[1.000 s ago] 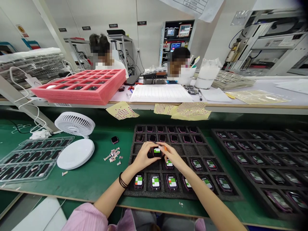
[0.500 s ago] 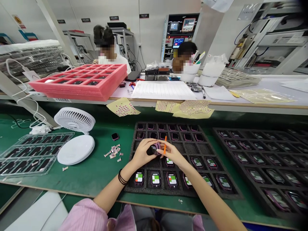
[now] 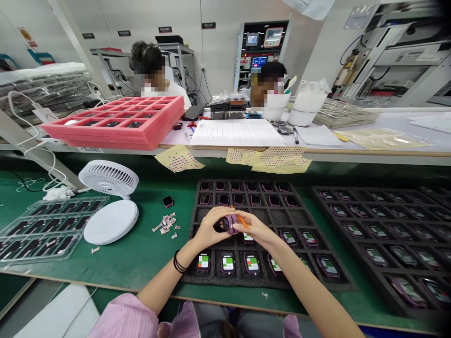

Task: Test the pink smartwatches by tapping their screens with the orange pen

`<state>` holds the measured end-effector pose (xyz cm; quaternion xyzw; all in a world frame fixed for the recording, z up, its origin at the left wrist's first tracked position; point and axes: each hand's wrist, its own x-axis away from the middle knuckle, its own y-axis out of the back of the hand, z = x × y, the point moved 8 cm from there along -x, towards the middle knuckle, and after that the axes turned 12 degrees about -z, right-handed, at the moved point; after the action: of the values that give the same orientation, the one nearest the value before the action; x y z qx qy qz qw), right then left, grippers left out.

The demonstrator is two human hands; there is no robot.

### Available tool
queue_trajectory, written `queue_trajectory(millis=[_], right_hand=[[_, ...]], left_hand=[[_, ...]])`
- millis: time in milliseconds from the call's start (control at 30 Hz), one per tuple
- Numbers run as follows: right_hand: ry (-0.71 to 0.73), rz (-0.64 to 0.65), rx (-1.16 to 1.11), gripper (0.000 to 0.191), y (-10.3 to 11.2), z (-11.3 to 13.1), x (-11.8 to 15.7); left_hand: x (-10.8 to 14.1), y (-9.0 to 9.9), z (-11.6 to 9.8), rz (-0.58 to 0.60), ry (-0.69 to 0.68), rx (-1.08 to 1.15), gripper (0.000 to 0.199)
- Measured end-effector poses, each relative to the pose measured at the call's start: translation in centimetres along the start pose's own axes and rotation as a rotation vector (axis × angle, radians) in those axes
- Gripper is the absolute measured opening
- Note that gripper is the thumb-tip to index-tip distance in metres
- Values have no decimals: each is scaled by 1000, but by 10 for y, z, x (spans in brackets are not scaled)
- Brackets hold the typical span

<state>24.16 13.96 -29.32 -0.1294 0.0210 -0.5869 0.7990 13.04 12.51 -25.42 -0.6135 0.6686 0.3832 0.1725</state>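
Observation:
Over a black foam tray my left hand grips a pink-edged smartwatch with its side turned up, so its screen is hidden. My right hand lies against the watch and pinches a thin orange stick, whose tip points toward the watch. Below my hands, several watches with coloured screens sit in the foam cells. Further up the tray, several dark watches fill the far rows.
A second foam tray of watches lies to the right. On the left are a white fan, paper scraps, a loose watch and a clear plastic tray. Two co-workers sit beyond a pink foam tray.
The watch has turned further, its pink side now facing up instead of its screen. The orange stick has tilted from nearly upright to slanting across my right fingers.

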Motion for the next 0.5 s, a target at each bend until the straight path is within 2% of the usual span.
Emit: queue_trajectory(millis=[367,500], right_hand=[[36,2,68,50,0,-8,-3],[64,0,84,47,0,-6,-2]], left_hand=[[5,-4,2,14,-51,-20,44],[7,-5,3,14,-64,-17,46]])
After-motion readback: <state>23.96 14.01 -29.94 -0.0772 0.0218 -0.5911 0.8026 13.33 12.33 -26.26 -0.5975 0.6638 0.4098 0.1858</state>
